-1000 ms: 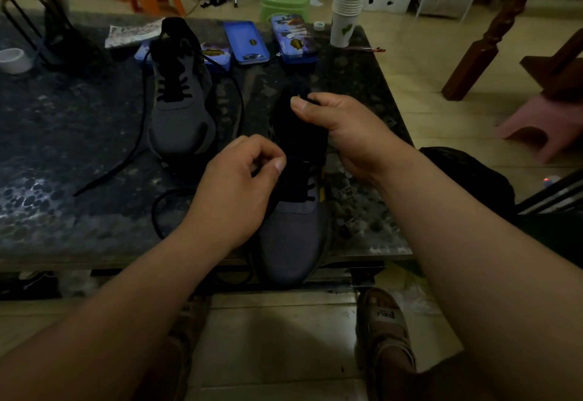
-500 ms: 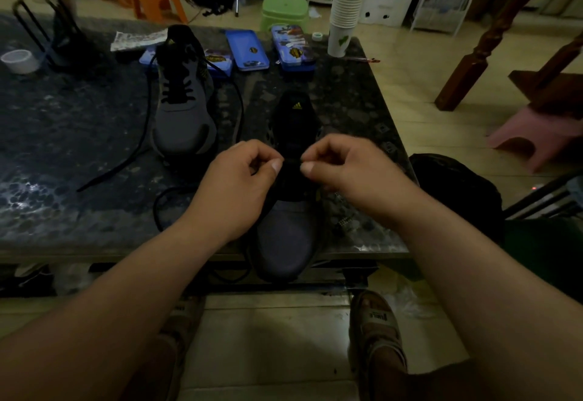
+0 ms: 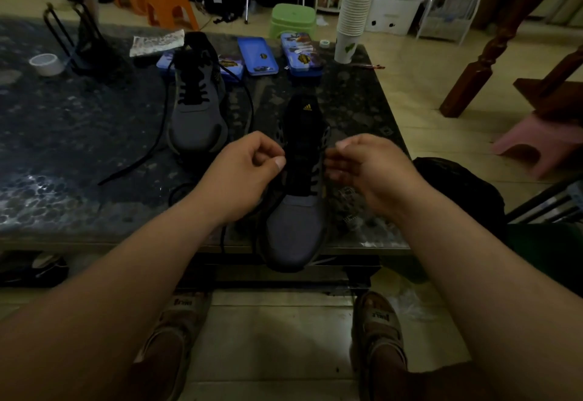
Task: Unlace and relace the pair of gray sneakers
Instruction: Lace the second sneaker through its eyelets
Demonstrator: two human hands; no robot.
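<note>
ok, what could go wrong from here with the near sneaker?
1. The near sneaker overhangs the table edge at its toe; a tug toward the person could drag it off.
2. Slack lace hangs over that edge and could snag below.
3. The left hand seems to pinch the lace, but its grip is hard to see; it may slip.

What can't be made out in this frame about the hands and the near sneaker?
Head view, left hand: curled fingers hide whether it pinches anything.
Head view, right hand: motion-blurred, so its grip is unclear.
Head view, near sneaker: the lacing is lost in darkness against the black tongue.
</note>
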